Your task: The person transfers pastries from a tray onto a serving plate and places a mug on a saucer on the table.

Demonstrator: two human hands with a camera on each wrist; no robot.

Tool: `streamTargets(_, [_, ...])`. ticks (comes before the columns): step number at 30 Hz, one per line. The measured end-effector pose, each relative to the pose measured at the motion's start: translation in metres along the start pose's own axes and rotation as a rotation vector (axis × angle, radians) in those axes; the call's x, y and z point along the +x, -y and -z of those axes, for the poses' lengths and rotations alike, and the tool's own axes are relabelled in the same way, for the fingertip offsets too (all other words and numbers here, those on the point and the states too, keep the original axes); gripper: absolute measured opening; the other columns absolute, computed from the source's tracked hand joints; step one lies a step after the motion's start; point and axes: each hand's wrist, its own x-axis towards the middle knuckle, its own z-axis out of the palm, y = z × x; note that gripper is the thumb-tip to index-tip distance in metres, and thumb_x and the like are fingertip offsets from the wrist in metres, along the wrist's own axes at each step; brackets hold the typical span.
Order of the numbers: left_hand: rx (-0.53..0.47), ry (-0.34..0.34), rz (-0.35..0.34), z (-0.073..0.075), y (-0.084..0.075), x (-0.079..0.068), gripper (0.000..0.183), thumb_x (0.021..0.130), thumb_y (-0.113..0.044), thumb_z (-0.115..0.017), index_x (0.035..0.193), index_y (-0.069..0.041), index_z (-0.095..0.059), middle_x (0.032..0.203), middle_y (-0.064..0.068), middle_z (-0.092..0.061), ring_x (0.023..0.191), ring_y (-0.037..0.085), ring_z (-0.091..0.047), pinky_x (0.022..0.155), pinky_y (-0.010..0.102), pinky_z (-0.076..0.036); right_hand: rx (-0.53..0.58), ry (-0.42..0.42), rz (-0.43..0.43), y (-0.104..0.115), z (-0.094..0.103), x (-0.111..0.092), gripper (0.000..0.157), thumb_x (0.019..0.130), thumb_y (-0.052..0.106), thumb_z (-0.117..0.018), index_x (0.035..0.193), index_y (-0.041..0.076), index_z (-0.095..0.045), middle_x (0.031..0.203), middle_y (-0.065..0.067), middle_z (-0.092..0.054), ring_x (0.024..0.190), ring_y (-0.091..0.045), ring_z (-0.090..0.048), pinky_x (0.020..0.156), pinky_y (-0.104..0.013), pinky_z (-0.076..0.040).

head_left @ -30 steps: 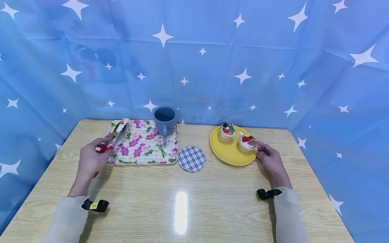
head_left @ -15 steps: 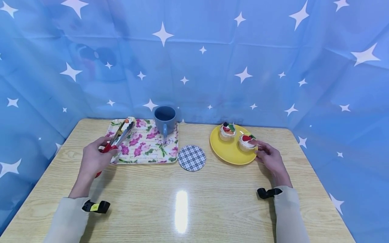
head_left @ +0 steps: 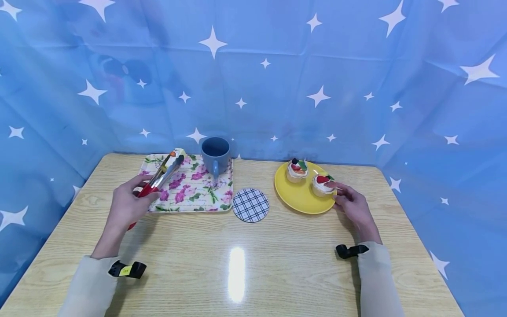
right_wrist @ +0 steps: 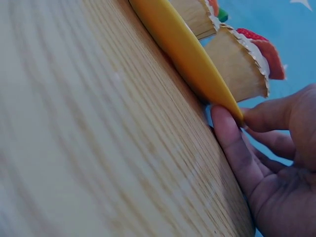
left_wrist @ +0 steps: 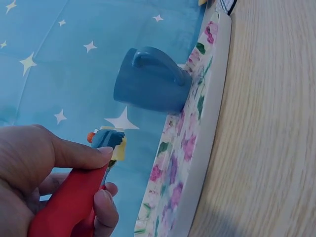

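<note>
My left hand (head_left: 128, 200) grips a pair of tongs (head_left: 160, 176) with red handles and metal arms. Their dark tips pinch a small pale-yellow piece (head_left: 177, 152), cake-like, topped by an orange-red ball; in the left wrist view the tips partly hide it. It is held above the floral tray (head_left: 190, 207), left of a blue mug (head_left: 215, 154) standing on that tray. My right hand (head_left: 354, 209) pinches the rim of a yellow plate (head_left: 295, 200), seen edge-on in the right wrist view. Two fruit-topped cupcakes (head_left: 323, 186) stand on the plate.
A round checked coaster (head_left: 251, 205) lies between tray and plate. Behind the wooden table (head_left: 190, 264) hangs a blue curtain (head_left: 253, 79) with white stars, close to the tray's back edge.
My left hand has carried the tongs and the pale piece right and slightly away from me, toward the mug. My right hand stays at the plate's rim.
</note>
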Motion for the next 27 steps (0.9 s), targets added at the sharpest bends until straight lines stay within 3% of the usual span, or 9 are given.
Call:
streamTargets(10, [-0.038,0.033,-0.044,0.002,-0.015,-0.003,0.053,0.095,-0.014,-0.073,0.144,-0.008,-0.056,0.125,0.024,-0.059,0.076,0.026,-0.06,0.054,0.029,-0.053,0.007,-0.004,-0.003,-0.002,0.0,0.0,0.052,0.108,0.02,-0.05,0.158,0.011,-0.038,0.139,-0.019,-0.048,0.099,-0.001,-0.058,0.083,-0.017,-0.057])
streamTargets(27, [-0.032,0.032,-0.085,0.005,-0.037,-0.016,0.055,0.094,-0.018,-0.074,0.145,-0.01,-0.056,0.12,0.021,-0.063,0.077,0.026,-0.063,0.054,0.029,-0.05,0.013,0.009,0.006,-0.001,0.0,-0.001,0.052,0.108,0.02,-0.049,0.158,0.011,-0.038,0.142,-0.022,-0.047,0.099,-0.001,-0.058,0.082,-0.017,-0.057])
